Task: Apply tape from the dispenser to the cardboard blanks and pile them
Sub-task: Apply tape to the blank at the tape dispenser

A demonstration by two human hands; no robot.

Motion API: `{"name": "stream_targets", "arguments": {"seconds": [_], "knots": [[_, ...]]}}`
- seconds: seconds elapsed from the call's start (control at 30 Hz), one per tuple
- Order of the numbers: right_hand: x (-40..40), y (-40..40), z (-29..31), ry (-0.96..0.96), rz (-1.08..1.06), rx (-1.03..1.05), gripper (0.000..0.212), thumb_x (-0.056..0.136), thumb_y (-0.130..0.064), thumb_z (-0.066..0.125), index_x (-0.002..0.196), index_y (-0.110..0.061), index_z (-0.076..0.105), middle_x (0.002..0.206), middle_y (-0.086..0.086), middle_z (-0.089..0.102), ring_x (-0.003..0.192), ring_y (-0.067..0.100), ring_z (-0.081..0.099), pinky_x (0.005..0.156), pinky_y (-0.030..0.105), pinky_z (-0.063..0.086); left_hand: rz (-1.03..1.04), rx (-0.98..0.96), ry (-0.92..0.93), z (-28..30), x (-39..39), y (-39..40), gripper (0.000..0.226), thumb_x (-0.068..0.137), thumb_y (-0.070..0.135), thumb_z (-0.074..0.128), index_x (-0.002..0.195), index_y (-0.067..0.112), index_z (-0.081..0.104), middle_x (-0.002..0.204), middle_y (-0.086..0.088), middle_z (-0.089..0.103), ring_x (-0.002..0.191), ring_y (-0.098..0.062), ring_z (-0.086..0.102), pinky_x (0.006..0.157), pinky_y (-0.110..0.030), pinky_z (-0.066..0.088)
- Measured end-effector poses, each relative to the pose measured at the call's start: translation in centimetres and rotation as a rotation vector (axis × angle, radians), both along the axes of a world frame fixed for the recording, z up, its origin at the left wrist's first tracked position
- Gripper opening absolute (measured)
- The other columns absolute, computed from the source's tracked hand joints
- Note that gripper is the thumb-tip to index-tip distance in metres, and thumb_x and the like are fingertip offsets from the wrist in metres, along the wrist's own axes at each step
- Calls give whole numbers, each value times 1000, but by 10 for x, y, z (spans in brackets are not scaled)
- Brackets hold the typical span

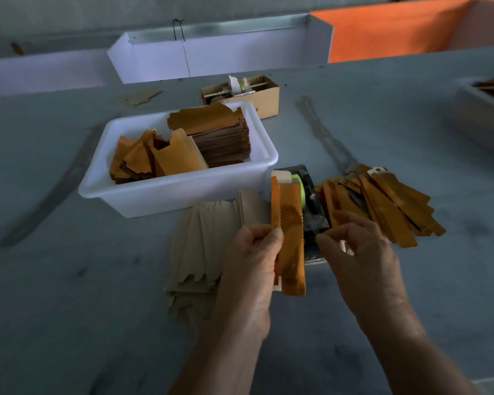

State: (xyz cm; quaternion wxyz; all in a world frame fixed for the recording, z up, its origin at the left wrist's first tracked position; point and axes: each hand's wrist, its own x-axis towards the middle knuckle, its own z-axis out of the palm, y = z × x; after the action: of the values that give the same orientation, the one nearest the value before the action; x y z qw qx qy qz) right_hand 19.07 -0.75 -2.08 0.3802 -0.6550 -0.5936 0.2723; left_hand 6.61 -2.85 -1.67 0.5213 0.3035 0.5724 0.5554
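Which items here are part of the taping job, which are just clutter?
In use: blank held by left hand; right hand; tape dispenser; orange pile; grey pile; white tub.
Lying about: brown box; cardboard scrap.

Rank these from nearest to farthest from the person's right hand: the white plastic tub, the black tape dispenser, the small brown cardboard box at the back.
1. Black tape dispenser: just beyond the right hand.
2. White plastic tub: farther, to the left.
3. Small brown cardboard box: behind the tub.
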Motion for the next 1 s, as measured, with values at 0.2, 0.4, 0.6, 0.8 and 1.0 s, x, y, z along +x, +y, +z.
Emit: {"name": "stream_targets", "arguments": {"seconds": [0.2, 0.4, 0.6, 0.8, 1.0], "knots": [[-3, -2, -8, -36, -32, 19, 20, 84, -22, 67, 66, -24, 59, 131, -1, 51, 119, 20, 45, 84, 28, 35, -74, 29, 140, 0, 9, 9, 8, 92, 30, 58, 84, 30, 57, 85, 6, 67, 78, -11, 64, 64, -29, 50], [-6, -3, -16, -91, -40, 115, 12, 85, -18, 66, 74, -17, 63, 126, -2, 54, 114, 17, 47, 79, 25, 37, -103, 88, 395, -6, 9, 15, 9, 93, 27, 56, 85, 28, 53, 82, 10, 58, 73, -3, 58, 66, -20, 45], [-2, -4, -9, -247, -15, 217, 6, 84, -8, 65, 79, -6, 63, 112, 5, 57, 101, 18, 46, 73, 22, 36, -120, 47, 446, -4, 10, 14, 10, 93, 31, 56, 85, 34, 52, 88, 11, 59, 73, 0, 59, 52, -7, 41], [20, -16, 23, 368, 144, 28, 6, 79, -24, 63, 76, -20, 60, 79, 3, 61, 69, 16, 57, 64, 27, 47, -123, 0, 275, 8, 6, 2, 11, 87, 24, 66, 77, 27, 62, 82, 4, 68, 79, -15, 65, 65, -28, 48], [20, -18, 37, 431, 439, -88, 17, 69, -26, 59, 79, -18, 69, 75, -4, 68, 68, 5, 62, 61, 16, 50, -177, -41, 304, 20, -3, -8, 14, 81, 23, 70, 67, 24, 66, 61, 7, 66, 61, -9, 61, 58, -26, 47]]}}
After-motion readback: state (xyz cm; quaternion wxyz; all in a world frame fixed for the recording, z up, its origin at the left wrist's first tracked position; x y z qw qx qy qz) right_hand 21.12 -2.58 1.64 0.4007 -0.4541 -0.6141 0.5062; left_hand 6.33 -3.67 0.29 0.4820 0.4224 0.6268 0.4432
